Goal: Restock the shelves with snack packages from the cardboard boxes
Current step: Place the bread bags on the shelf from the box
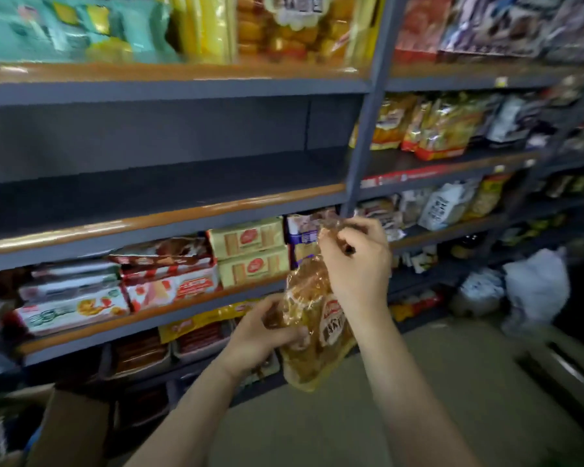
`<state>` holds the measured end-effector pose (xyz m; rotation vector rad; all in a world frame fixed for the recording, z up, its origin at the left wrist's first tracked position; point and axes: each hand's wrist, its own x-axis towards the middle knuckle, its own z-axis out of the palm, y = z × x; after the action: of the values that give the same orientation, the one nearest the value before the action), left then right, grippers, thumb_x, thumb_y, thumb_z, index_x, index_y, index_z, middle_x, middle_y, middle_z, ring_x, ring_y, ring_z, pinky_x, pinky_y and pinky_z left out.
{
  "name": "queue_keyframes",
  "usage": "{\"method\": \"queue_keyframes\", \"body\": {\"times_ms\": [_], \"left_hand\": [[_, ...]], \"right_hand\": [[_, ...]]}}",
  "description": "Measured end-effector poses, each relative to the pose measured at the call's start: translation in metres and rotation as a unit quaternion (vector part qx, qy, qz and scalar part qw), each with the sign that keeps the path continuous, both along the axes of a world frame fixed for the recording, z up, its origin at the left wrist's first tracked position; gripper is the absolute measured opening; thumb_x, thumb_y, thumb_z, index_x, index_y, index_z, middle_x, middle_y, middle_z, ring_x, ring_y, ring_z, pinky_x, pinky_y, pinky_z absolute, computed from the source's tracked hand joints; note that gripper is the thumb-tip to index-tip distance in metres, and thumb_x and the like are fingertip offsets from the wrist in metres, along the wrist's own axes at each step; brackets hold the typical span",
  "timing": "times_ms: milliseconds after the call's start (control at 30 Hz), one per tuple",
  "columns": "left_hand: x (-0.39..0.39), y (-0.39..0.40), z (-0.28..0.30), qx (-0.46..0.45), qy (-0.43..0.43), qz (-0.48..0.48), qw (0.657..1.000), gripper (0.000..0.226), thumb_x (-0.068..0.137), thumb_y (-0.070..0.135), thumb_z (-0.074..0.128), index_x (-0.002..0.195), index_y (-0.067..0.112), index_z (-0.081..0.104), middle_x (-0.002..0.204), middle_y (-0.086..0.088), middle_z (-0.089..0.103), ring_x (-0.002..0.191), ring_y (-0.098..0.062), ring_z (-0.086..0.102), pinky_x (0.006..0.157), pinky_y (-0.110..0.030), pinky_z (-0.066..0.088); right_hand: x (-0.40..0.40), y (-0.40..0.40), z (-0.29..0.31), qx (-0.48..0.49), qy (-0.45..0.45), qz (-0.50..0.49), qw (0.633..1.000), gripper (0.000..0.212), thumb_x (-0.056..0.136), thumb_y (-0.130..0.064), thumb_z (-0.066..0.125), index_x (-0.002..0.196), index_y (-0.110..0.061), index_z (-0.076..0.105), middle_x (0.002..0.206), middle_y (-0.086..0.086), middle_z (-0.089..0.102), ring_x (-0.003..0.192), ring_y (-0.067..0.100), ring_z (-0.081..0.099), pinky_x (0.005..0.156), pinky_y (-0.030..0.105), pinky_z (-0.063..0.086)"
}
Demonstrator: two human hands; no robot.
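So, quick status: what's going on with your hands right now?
Left hand grips snack bag low. Right hand pinches its top. Bare shelf above, nothing blocking.

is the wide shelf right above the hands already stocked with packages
No, the wide shelf above the left hand and right hand shows only bare dark board, while both hands hold a clear snack bag.

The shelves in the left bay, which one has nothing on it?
The second shelf from the top, just above the biscuit packs; the shelves above and below it hold packages.
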<state>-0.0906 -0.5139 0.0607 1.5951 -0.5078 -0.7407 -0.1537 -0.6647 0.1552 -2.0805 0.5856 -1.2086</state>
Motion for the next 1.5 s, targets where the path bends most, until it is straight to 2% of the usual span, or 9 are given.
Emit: {"method": "queue_keyframes", "body": {"times_ms": [100, 200, 367, 500, 600, 967, 1100, 1300, 1500], "left_hand": [[0.001, -0.041, 0.009, -0.006, 0.062, 0.012, 0.998, 0.037, 0.082, 0.024, 0.083, 0.117, 0.023, 0.070, 0.110, -0.001, 0.077, 0.104, -0.023, 0.073, 0.091, -0.041, 0.057], [0.006, -0.081, 0.006, -0.013, 0.126, 0.023, 0.992, 0.028, 0.091, 0.027, 0.071, 0.114, 0.011, 0.073, 0.106, -0.014, 0.077, 0.099, -0.033, 0.074, 0.093, -0.049, 0.057], [0.022, -0.150, -0.013, -0.039, 0.280, 0.060, 0.957, 0.034, 0.098, 0.037, 0.061, 0.113, 0.010, 0.074, 0.109, -0.019, 0.075, 0.087, -0.033, 0.075, 0.063, -0.037, 0.060], [0.050, -0.216, -0.021, -0.071, 0.333, 0.098, 0.935, 0.041, 0.098, 0.045, 0.058, 0.123, 0.015, 0.070, 0.120, -0.015, 0.073, 0.113, -0.034, 0.069, 0.100, -0.051, 0.052], [0.069, -0.271, -0.009, -0.084, 0.354, 0.091, 0.927, 0.042, 0.098, 0.045, 0.058, 0.125, 0.016, 0.069, 0.117, -0.014, 0.074, 0.108, -0.032, 0.072, 0.092, -0.047, 0.055], [0.111, -0.433, 0.062, -0.083, 0.295, 0.012, 0.952, 0.040, 0.097, 0.047, 0.058, 0.119, 0.016, 0.070, 0.110, -0.012, 0.077, 0.099, -0.030, 0.075, 0.083, -0.044, 0.058], [0.114, -0.466, 0.071, -0.106, 0.249, 0.015, 0.963, 0.054, 0.090, 0.055, 0.058, 0.129, 0.018, 0.066, 0.120, -0.012, 0.073, 0.110, -0.031, 0.071, 0.098, -0.049, 0.052], [0.108, -0.486, 0.069, -0.098, 0.127, 0.039, 0.986, 0.063, 0.080, 0.042, 0.074, 0.137, 0.021, 0.056, 0.120, -0.005, 0.074, 0.104, -0.022, 0.073, 0.074, -0.031, 0.059], [0.096, -0.516, 0.072, -0.153, 0.089, 0.173, 0.969, 0.068, 0.077, 0.029, 0.082, 0.137, 0.012, 0.054, 0.120, -0.007, 0.074, 0.106, -0.024, 0.073, 0.078, -0.034, 0.059]], "right_hand": [[-0.026, -0.059, -0.009, 0.094, 0.048, -0.030, 0.994, 0.022, 0.093, -0.029, 0.066, 0.085, -0.010, 0.075, 0.110, -0.005, 0.051, 0.104, 0.015, 0.055, 0.089, 0.018, 0.042], [-0.040, -0.110, -0.028, 0.171, 0.107, 0.017, 0.979, 0.024, 0.096, -0.043, 0.053, 0.075, -0.038, 0.064, 0.106, 0.004, 0.053, 0.098, 0.015, 0.054, 0.086, 0.029, 0.038], [-0.054, -0.177, -0.073, 0.272, 0.100, -0.049, 0.956, 0.017, 0.100, -0.032, 0.056, 0.113, -0.021, 0.058, 0.114, -0.003, 0.056, 0.102, 0.010, 0.056, 0.080, 0.019, 0.040], [-0.052, -0.229, -0.109, 0.398, 0.157, -0.015, 0.903, 0.033, 0.096, -0.055, 0.053, 0.107, -0.026, 0.062, 0.106, 0.000, 0.069, 0.099, 0.015, 0.064, 0.086, 0.031, 0.050], [-0.038, -0.271, -0.101, 0.486, 0.187, 0.068, 0.851, 0.053, 0.091, -0.070, 0.044, 0.115, -0.030, 0.068, 0.109, -0.004, 0.075, 0.103, 0.017, 0.071, 0.092, 0.041, 0.053], [-0.013, -0.423, -0.059, 0.548, 0.025, 0.193, 0.814, 0.065, 0.082, -0.050, 0.068, 0.136, -0.017, 0.057, 0.132, 0.016, 0.064, 0.122, 0.038, 0.061, 0.103, 0.058, 0.046], [0.003, -0.466, -0.040, 0.550, -0.008, 0.185, 0.814, 0.053, 0.081, -0.046, 0.074, 0.125, -0.018, 0.064, 0.118, 0.012, 0.072, 0.105, 0.031, 0.071, 0.076, 0.041, 0.060], [0.044, -0.528, -0.017, 0.606, 0.013, 0.230, 0.761, 0.047, 0.089, -0.051, 0.062, 0.129, -0.026, 0.063, 0.116, 0.006, 0.074, 0.105, 0.027, 0.072, 0.087, 0.046, 0.055], [0.081, -0.574, -0.018, 0.539, 0.092, 0.229, 0.805, 0.075, 0.059, -0.072, 0.078, 0.119, -0.030, 0.062, 0.115, 0.004, 0.073, 0.100, 0.027, 0.073, 0.083, 0.052, 0.059]]}}
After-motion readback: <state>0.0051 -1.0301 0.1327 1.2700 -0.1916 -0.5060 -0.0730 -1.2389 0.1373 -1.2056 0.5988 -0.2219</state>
